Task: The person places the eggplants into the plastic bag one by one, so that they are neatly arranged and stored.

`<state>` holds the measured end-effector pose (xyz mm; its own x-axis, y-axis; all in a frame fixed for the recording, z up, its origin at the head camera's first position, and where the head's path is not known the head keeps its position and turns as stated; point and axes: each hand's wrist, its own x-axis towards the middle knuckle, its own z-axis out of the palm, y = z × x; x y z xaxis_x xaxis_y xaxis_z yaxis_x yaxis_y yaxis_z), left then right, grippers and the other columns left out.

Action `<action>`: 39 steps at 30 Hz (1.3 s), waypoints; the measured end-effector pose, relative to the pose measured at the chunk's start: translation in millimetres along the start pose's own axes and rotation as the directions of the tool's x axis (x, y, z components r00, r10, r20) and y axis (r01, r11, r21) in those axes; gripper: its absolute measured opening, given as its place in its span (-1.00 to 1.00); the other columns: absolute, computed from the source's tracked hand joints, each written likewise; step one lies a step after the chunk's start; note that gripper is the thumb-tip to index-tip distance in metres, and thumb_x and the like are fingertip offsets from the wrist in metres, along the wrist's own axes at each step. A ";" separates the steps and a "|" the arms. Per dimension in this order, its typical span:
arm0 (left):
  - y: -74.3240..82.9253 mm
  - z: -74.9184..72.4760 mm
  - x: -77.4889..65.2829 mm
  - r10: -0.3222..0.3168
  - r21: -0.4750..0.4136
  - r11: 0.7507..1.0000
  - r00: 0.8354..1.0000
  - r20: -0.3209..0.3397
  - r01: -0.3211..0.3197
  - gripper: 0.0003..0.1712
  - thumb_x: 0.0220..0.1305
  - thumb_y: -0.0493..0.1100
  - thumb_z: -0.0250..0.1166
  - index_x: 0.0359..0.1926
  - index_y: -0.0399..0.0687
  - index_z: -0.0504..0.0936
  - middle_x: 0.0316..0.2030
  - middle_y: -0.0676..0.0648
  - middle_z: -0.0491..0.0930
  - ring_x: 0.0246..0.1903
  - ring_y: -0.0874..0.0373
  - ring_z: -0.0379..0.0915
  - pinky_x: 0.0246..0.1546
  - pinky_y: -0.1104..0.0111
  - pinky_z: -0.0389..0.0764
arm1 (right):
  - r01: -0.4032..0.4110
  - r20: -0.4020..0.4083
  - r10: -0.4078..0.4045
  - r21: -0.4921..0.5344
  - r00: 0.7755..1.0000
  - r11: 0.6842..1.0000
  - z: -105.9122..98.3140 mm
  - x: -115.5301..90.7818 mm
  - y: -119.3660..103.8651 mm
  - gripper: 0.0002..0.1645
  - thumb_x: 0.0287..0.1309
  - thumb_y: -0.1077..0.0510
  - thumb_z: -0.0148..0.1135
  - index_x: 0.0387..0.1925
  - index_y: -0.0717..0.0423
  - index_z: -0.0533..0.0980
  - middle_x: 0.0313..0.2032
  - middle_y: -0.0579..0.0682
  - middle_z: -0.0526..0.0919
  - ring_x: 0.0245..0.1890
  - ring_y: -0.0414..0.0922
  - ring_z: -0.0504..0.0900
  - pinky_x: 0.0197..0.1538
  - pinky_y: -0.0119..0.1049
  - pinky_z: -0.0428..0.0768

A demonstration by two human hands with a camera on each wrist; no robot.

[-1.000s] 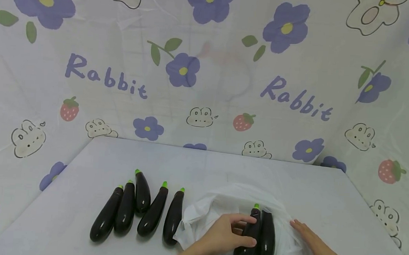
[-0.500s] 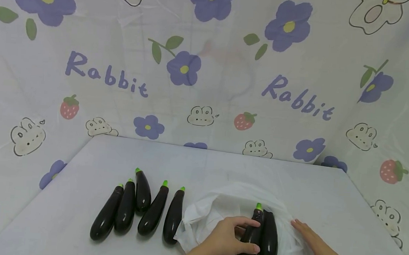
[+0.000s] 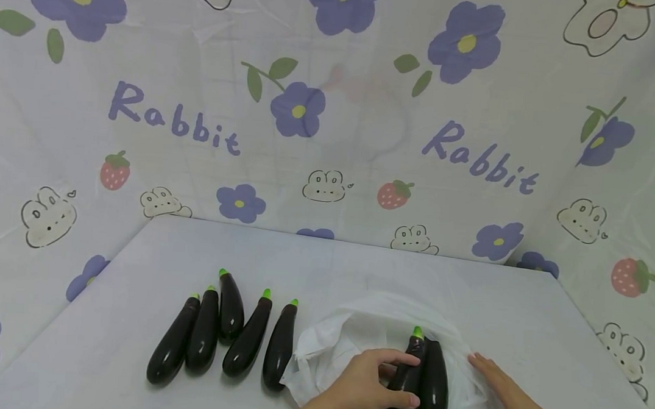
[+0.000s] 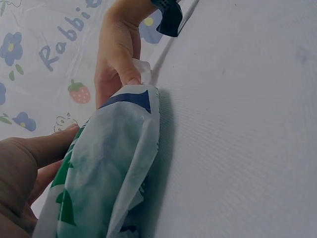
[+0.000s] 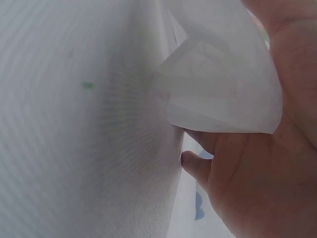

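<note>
My left hand (image 3: pixel 361 380) grips an eggplant (image 3: pixel 406 379) between thumb and fingers, its green stem end pointing away from me. A second dark eggplant (image 3: pixel 435 383) lies right beside it. Both lie in the open mouth of a white plastic bag (image 3: pixel 329 345). At the bag's right side is my right hand (image 3: pixel 508 395), its straight fingers along the outside and its thumb nearer me. Translucent film overlaps the palm in the right wrist view. The bag's outside (image 4: pixel 111 163), with green and blue print, hides the eggplants in the left wrist view.
Several more eggplants (image 3: pixel 247 335) lie side by side on the white table (image 3: pixel 238 243), left of the bag; the closest one (image 3: pixel 280 346) nearly meets the bag's left edge. Behind the table hangs a patterned cloth (image 3: pixel 341 150) with flowers and rabbits.
My left hand and its eggplant have shifted slightly right, and the eggplant beside it has also moved right and turned a little. The right hand stays at the bag's side.
</note>
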<state>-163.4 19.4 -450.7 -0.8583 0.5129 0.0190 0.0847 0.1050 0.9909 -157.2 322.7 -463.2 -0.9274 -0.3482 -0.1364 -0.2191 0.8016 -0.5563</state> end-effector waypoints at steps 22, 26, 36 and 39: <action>-2.7 2.1 1.8 0.021 0.012 1.000 1.000 0.007 -0.021 -0.51 0.08 -0.16 0.53 0.09 0.13 0.69 -0.08 0.26 0.60 -0.24 0.35 0.57 -0.31 0.46 0.54 | 0.002 -0.016 -0.003 -0.045 1.000 0.999 0.6 -1.5 0.5 0.22 -0.09 -0.13 0.55 0.43 0.26 0.08 0.36 0.49 0.08 0.30 0.50 0.02 0.09 0.52 0.14; -3.7 2.2 1.8 0.019 0.013 1.000 1.000 0.010 -0.019 -0.51 0.08 -0.15 0.53 0.09 0.15 0.69 -0.09 0.26 0.60 -0.24 0.36 0.57 -0.32 0.45 0.54 | -0.014 -0.004 0.014 -0.045 1.000 0.999 0.6 -1.0 0.8 0.20 -0.06 -0.13 0.53 0.43 0.27 0.08 0.36 0.49 0.06 0.31 0.51 -0.01 0.09 0.53 0.12; -2.3 -0.8 1.4 0.007 0.042 0.999 1.000 0.010 -0.007 -0.51 0.09 -0.13 0.53 0.10 0.17 0.68 -0.05 0.27 0.59 -0.24 0.36 0.55 -0.31 0.44 0.53 | 0.007 -0.017 -0.008 -0.044 1.000 0.999 1.1 -0.4 -0.7 0.21 -0.08 -0.13 0.54 0.44 0.25 0.07 0.37 0.47 0.08 0.31 0.50 0.01 0.09 0.52 0.13; -1.8 -1.5 1.1 0.007 0.045 0.999 1.000 0.008 -0.007 -0.51 0.09 -0.14 0.53 0.09 0.17 0.68 -0.04 0.27 0.59 -0.24 0.36 0.55 -0.31 0.44 0.53 | -0.001 -0.014 0.000 -0.042 1.000 0.999 1.3 0.3 -1.3 0.22 -0.07 -0.13 0.54 0.44 0.25 0.07 0.37 0.48 0.06 0.31 0.50 0.00 0.09 0.52 0.13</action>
<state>-165.2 18.5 -452.3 -0.8537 0.5201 0.0250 0.1139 0.1397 0.9836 -156.8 320.9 -463.7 -0.9316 -0.3414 -0.1249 -0.2311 0.8213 -0.5217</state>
